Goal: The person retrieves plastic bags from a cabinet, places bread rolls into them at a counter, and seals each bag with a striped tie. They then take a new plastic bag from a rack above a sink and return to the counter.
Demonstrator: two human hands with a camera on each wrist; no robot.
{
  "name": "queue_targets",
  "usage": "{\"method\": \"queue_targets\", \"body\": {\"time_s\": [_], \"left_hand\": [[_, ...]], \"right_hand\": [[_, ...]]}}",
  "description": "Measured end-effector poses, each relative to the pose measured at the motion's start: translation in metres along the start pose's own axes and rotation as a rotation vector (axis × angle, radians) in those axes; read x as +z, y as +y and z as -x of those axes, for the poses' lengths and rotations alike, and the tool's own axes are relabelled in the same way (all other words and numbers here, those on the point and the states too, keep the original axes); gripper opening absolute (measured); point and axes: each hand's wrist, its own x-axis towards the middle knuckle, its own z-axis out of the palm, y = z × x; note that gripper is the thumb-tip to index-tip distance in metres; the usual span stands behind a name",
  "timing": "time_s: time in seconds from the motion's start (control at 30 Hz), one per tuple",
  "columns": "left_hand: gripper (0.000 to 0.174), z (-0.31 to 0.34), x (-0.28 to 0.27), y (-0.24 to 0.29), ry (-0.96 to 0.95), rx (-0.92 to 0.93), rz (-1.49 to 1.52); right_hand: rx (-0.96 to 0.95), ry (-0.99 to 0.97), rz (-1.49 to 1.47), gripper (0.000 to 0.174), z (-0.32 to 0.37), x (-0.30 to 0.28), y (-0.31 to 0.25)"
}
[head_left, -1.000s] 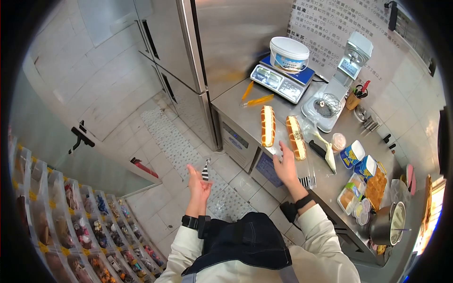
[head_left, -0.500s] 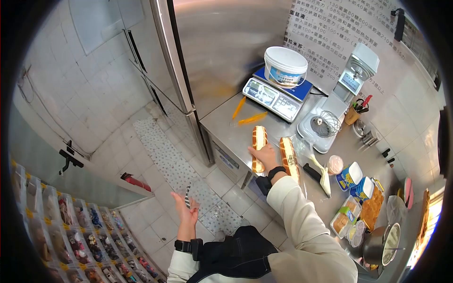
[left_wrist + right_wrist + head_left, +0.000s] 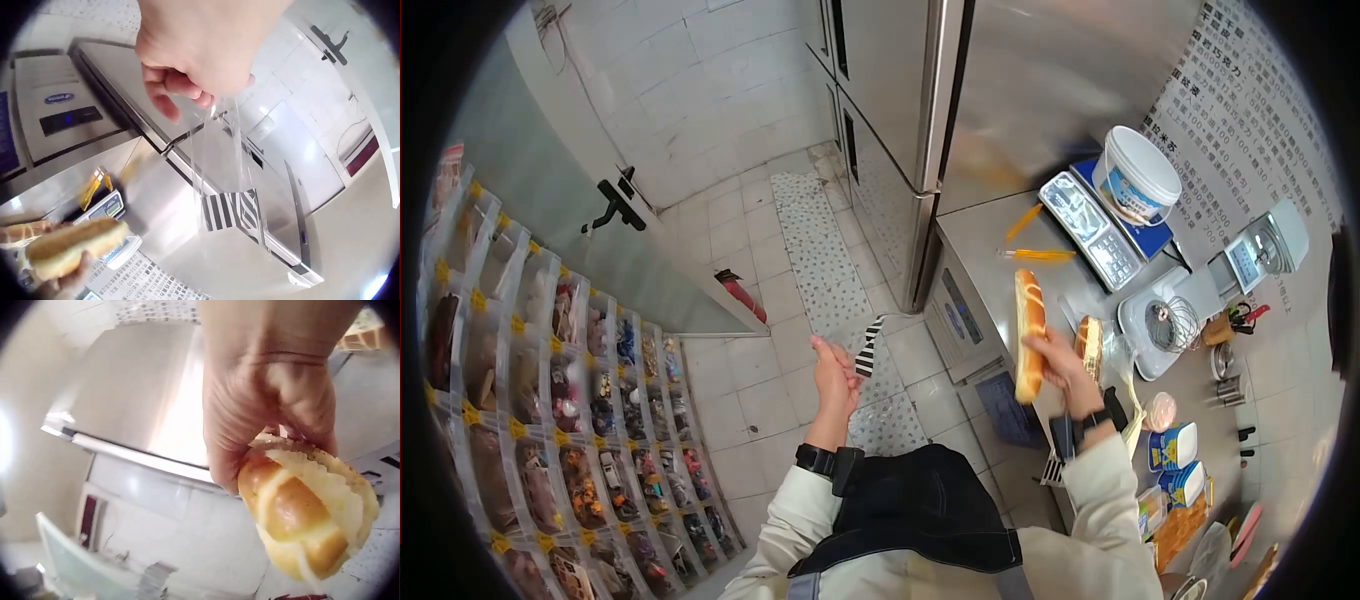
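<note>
My right hand [image 3: 1064, 362] grips a long cream-filled bread roll [image 3: 1028, 335] around its middle, held up by the counter edge. In the right wrist view the roll's golden striped crust [image 3: 290, 506] and the pale cream along its slit show below the fingers. My left hand [image 3: 832, 382], out over the floor, holds a clear plastic bag with a black-and-white striped band [image 3: 868, 350]. In the left wrist view the bag [image 3: 229, 210] hangs from the curled fingers. A second cream-filled roll [image 3: 1088, 343] lies on the counter just beyond my right hand.
On the steel counter [image 3: 990, 235] stand a scale [image 3: 1090, 225] bearing a white bucket [image 3: 1138, 172], a stand mixer [image 3: 1160, 315], and blue tubs [image 3: 1172, 447]. Yellow-orange strips [image 3: 1040, 255] lie by the scale. A fridge [image 3: 890, 130] stands ahead; clear bins [image 3: 565, 400] line the left.
My right hand has reached to the nearer roll, taken hold of it and lifted it off the counter. The head view has swung left; my left hand still holds the bag.
</note>
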Motion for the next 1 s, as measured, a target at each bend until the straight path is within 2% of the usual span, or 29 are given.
{"method": "queue_targets", "body": {"time_s": [0.03,0.07,0.13,0.17,0.23,0.33,0.73,0.87,1.0], "left_hand": [[0.051,0.0,0.001,0.002,0.002,0.029,-0.049],[0.053,0.001,0.0,0.004,0.003,0.054,-0.103],[0.054,-0.004,-0.002,0.003,0.002,0.072,-0.122],[0.055,-0.005,-0.002,0.003,-0.001,0.091,-0.139],[0.055,-0.006,0.003,0.006,0.004,0.117,-0.186],[0.056,-0.003,0.007,0.008,-0.041,0.172,-0.231],[0.06,0.015,0.004,0.018,-0.216,0.212,-0.183],[0.062,0.01,-0.005,0.017,-0.31,0.303,-0.169],[0.063,0.012,-0.006,0.022,-0.29,0.357,-0.195]], "right_hand": [[-0.048,-0.029,0.097,0.057,0.026,0.016,-0.007],[-0.043,-0.028,0.098,0.057,0.051,0.033,-0.012],[-0.595,-0.051,0.526,0.064,0.095,0.065,-0.023],[-0.593,-0.035,0.517,0.064,0.116,0.079,-0.03],[-0.738,0.069,0.971,0.072,0.15,0.102,-0.044],[-0.83,0.078,1.115,0.075,0.168,0.114,-0.04],[-0.851,0.157,1.526,0.078,0.195,0.137,-0.026],[-0.829,0.158,1.57,0.079,0.198,0.143,-0.027],[-0.795,0.126,1.502,0.078,0.197,0.15,-0.026]]}}
